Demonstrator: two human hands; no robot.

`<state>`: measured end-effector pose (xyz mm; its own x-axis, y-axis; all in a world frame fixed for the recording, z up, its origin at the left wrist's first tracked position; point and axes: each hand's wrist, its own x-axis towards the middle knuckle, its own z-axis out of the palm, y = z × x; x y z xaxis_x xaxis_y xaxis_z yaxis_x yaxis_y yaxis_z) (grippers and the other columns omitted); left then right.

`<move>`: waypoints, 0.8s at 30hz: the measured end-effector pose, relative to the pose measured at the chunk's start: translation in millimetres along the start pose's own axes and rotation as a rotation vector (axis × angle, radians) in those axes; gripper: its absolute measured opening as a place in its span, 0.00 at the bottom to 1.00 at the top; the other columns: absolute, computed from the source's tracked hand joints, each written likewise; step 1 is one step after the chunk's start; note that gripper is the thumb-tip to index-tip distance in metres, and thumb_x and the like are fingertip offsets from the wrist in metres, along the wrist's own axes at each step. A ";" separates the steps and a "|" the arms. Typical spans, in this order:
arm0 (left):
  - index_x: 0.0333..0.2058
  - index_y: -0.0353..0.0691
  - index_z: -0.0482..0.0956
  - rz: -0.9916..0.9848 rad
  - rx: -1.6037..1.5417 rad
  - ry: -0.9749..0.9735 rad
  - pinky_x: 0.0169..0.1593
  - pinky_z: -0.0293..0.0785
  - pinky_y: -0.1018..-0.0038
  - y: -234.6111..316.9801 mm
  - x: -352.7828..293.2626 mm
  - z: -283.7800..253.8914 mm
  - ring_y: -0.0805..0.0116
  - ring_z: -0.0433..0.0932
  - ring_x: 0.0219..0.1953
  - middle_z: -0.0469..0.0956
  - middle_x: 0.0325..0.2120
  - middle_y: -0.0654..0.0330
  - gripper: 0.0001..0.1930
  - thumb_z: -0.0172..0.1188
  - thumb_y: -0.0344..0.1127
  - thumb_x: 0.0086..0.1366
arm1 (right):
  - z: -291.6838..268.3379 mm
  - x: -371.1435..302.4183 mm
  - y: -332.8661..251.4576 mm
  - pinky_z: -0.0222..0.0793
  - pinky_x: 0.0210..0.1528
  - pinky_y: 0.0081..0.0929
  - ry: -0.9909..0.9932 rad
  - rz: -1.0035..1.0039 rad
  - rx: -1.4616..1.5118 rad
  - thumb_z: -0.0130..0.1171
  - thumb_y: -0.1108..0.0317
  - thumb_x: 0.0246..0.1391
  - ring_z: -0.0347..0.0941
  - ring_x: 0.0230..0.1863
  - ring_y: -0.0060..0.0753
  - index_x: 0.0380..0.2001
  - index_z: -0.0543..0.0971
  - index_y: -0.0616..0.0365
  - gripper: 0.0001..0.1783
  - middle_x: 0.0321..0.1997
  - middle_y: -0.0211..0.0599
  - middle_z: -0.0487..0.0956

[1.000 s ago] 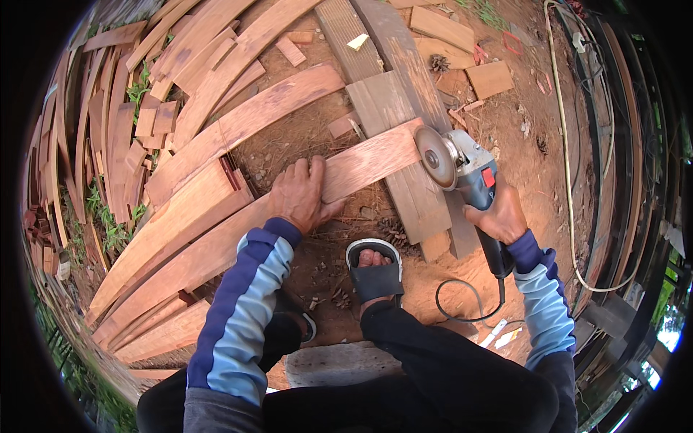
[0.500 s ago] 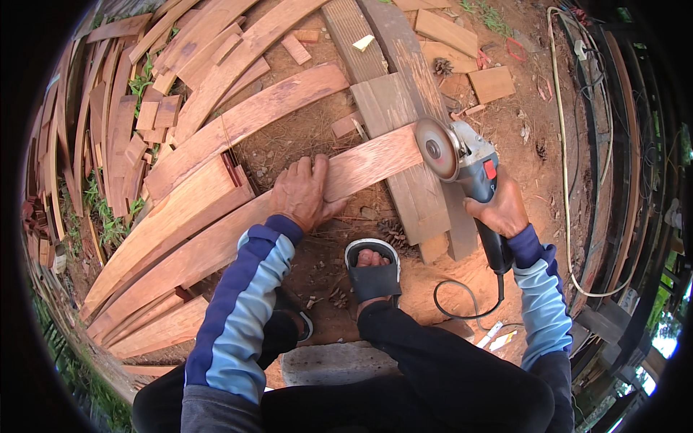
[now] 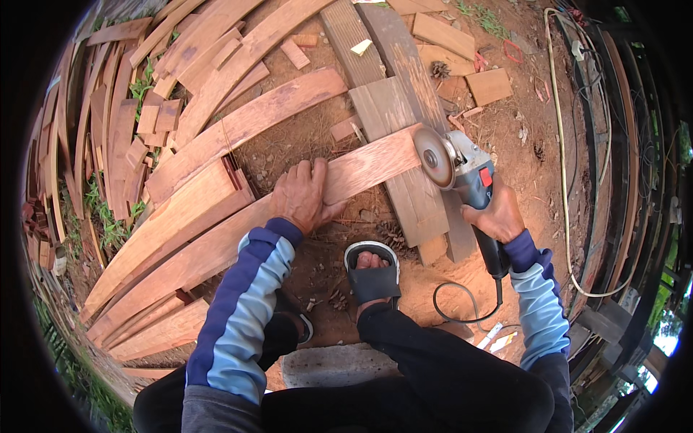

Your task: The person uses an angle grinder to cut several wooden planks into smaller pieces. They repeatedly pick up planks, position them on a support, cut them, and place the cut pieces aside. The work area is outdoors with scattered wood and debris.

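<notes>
My left hand (image 3: 302, 195) is closed over a long reddish wooden plank (image 3: 372, 167), pressing it down with the fingers across its top. The plank's far right end rests on grey-brown boards (image 3: 415, 203) laid on the ground. My right hand (image 3: 499, 213) grips an angle grinder (image 3: 475, 175) with a blue-grey body and a red switch. Its round disc (image 3: 435, 158) stands at the plank's right end; whether it touches the wood I cannot tell. From the grinder's black handle a cable (image 3: 473, 319) loops down to the ground.
Wooden planks and offcuts (image 3: 216, 61) are heaped at the left and far left. A pale hose (image 3: 560, 144) runs along the right. My sandalled foot (image 3: 372, 268) is just below the plank, with a concrete block (image 3: 339, 366) nearer me. A white marker-like stick (image 3: 489, 335) lies by the cable.
The grinder and my right hand have shifted very slightly to the left and up, along the plank's end. My left hand keeps its place on the plank.
</notes>
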<state>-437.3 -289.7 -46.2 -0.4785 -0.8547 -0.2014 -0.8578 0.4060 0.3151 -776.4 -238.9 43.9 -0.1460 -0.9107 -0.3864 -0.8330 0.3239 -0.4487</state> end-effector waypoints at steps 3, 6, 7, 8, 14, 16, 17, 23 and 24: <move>0.50 0.36 0.67 0.001 -0.005 0.004 0.45 0.74 0.61 -0.1 0.2 0.4 0.53 0.76 0.41 0.72 0.36 0.52 0.37 0.69 0.57 0.49 | 0.1 0.4 -1.9 0.74 0.37 0.40 0.015 -0.011 0.026 0.69 0.64 0.35 0.80 0.34 0.56 0.39 0.71 0.75 0.30 0.30 0.60 0.79; 0.50 0.36 0.67 0.000 -0.009 0.005 0.45 0.74 0.61 -0.5 0.1 0.8 0.53 0.76 0.41 0.72 0.36 0.52 0.37 0.69 0.57 0.49 | 2.1 2.2 2.7 0.74 0.37 0.41 0.012 -0.013 -0.001 0.69 0.64 0.35 0.80 0.34 0.56 0.38 0.71 0.75 0.30 0.30 0.60 0.79; 0.50 0.36 0.67 0.002 -0.009 0.006 0.45 0.74 0.61 -0.8 -0.1 1.4 0.53 0.76 0.41 0.72 0.36 0.52 0.37 0.69 0.57 0.49 | 1.6 1.9 1.2 0.74 0.37 0.41 0.009 -0.008 -0.004 0.69 0.64 0.35 0.79 0.34 0.56 0.38 0.71 0.75 0.30 0.30 0.60 0.79; 0.50 0.36 0.67 0.004 -0.009 0.008 0.45 0.74 0.61 -1.1 -0.3 1.7 0.53 0.76 0.41 0.72 0.36 0.52 0.37 0.69 0.57 0.49 | 0.4 1.4 -2.2 0.74 0.37 0.41 0.007 -0.002 -0.007 0.69 0.64 0.35 0.79 0.34 0.57 0.38 0.71 0.75 0.30 0.30 0.61 0.79; 0.50 0.37 0.67 -0.002 -0.005 0.001 0.45 0.75 0.61 0.0 0.4 0.2 0.53 0.76 0.42 0.72 0.37 0.52 0.37 0.69 0.57 0.49 | 3.3 4.6 4.8 0.74 0.37 0.41 0.018 -0.018 -0.010 0.69 0.63 0.34 0.79 0.33 0.58 0.36 0.71 0.76 0.29 0.29 0.61 0.78; 0.50 0.37 0.67 -0.008 -0.002 -0.004 0.45 0.75 0.61 0.4 0.1 -0.1 0.53 0.76 0.42 0.72 0.37 0.52 0.37 0.69 0.57 0.49 | 3.0 5.1 3.2 0.74 0.37 0.42 0.017 -0.023 0.000 0.69 0.63 0.34 0.79 0.33 0.58 0.37 0.71 0.76 0.30 0.29 0.61 0.78; 0.50 0.37 0.67 -0.011 -0.001 -0.006 0.45 0.75 0.61 0.6 -0.1 -0.4 0.53 0.76 0.41 0.72 0.37 0.52 0.37 0.69 0.57 0.49 | 1.7 5.1 1.3 0.74 0.37 0.42 0.015 -0.023 0.003 0.69 0.64 0.34 0.79 0.33 0.58 0.37 0.72 0.76 0.30 0.30 0.61 0.79; 0.50 0.37 0.67 -0.006 0.023 -0.005 0.44 0.75 0.61 -2.0 1.2 5.6 0.53 0.77 0.41 0.72 0.37 0.52 0.38 0.69 0.57 0.49 | -1.5 7.4 -7.9 0.74 0.38 0.41 0.010 -0.001 0.007 0.68 0.64 0.34 0.79 0.34 0.56 0.39 0.72 0.74 0.30 0.31 0.60 0.79; 0.50 0.37 0.67 -0.006 0.022 -0.001 0.44 0.75 0.61 -1.8 1.2 5.7 0.53 0.77 0.41 0.72 0.37 0.52 0.37 0.69 0.57 0.49 | -2.3 7.7 -8.3 0.74 0.38 0.41 0.009 0.000 0.003 0.68 0.64 0.34 0.79 0.34 0.56 0.39 0.72 0.74 0.30 0.31 0.60 0.79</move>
<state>-437.4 -289.5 -52.3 -0.4735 -0.8569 -0.2039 -0.8645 0.4079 0.2936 -771.8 -249.2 46.5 -0.1506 -0.9129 -0.3793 -0.8312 0.3247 -0.4513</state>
